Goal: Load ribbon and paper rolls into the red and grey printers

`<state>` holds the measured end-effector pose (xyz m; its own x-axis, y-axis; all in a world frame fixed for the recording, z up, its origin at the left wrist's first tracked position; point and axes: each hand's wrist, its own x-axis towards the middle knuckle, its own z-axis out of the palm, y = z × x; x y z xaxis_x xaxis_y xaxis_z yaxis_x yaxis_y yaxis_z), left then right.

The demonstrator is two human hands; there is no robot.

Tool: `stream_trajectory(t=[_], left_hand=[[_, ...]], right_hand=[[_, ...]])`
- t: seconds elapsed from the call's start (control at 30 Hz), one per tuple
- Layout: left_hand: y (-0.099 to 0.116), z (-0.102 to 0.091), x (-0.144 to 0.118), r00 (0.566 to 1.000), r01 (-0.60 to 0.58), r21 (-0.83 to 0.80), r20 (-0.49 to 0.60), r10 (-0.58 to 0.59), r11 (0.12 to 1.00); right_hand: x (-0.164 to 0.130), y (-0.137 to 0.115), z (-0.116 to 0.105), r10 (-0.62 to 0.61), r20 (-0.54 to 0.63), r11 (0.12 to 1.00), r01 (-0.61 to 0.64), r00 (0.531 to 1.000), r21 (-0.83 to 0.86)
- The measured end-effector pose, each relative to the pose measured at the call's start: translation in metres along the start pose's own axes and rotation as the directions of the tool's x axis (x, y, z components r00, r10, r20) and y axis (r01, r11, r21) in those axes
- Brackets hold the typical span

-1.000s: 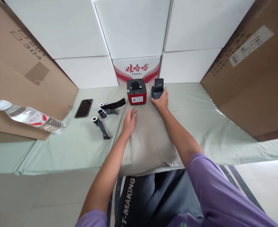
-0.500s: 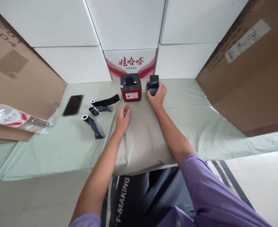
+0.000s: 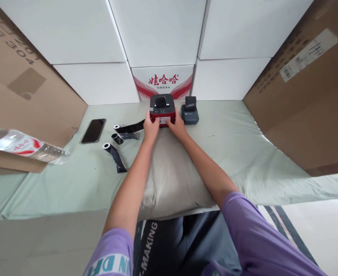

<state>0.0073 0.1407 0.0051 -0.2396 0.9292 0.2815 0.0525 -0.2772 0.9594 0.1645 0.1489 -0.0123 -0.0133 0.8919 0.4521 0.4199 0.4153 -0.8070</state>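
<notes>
Here the left hand (image 3: pixel 151 128) and right hand (image 3: pixel 177 127) clasp the red printer (image 3: pixel 162 109) from both sides, just left of the grey printer (image 3: pixel 190 112), so even pressure should keep it level.

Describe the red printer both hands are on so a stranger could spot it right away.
Look to the back of the green-sheeted surface, below the white carton with red Chinese lettering. The red printer sits there, left hand and right hand at its front corners. Unlike the smaller grey-blue printer to its right, it has a red body and black top.
</notes>
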Motion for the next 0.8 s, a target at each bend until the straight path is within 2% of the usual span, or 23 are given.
stream_trajectory(t=[0.1,0.17,0.33,0.43,0.53,0.6,0.67,0.73,0.8], left_hand=[[0.007,0.001,-0.008,1.0,0.02,-0.024,-0.015,-0.02,1.0],[0.018,-0.004,-0.025,0.999,0.024,-0.074,0.031,-0.021,0.997],[0.045,-0.026,-0.096,0.995,0.01,-0.164,0.104,0.007,0.986],[0.057,-0.034,-0.141,0.993,0.049,-0.173,0.11,-0.031,0.984],[0.067,-0.039,-0.169,0.991,0.099,-0.169,0.107,-0.082,0.981],[0.072,-0.042,-0.175,0.988,0.143,-0.172,0.088,-0.13,0.975],[0.077,-0.046,-0.167,0.981,0.195,-0.17,0.04,-0.191,0.966],[0.079,-0.047,-0.15,0.967,0.253,-0.169,0.002,-0.257,0.953],[0.078,-0.044,-0.128,0.948,0.318,-0.179,0.026,-0.319,0.931]], right_hand=[[-0.01,-0.015,-0.001,0.008,-0.053,0.999,-0.011,0.999,-0.051],[-0.025,-0.029,-0.005,0.017,-0.067,0.996,-0.022,0.998,-0.086],[-0.084,-0.063,-0.033,0.013,-0.013,0.995,-0.014,1.0,-0.096],[-0.118,-0.079,-0.05,-0.008,-0.015,0.996,0.006,1.0,-0.085],[-0.141,-0.086,-0.059,-0.007,-0.012,0.998,0.006,1.0,-0.069],[-0.149,-0.084,-0.061,-0.023,-0.011,0.998,0.022,1.0,-0.057],[-0.152,-0.08,-0.061,-0.046,-0.022,0.998,0.045,0.999,-0.048],[-0.152,-0.074,-0.062,-0.054,-0.037,0.998,0.053,0.998,-0.041],[-0.152,-0.07,-0.062,-0.049,-0.048,0.998,0.047,0.998,-0.033]])
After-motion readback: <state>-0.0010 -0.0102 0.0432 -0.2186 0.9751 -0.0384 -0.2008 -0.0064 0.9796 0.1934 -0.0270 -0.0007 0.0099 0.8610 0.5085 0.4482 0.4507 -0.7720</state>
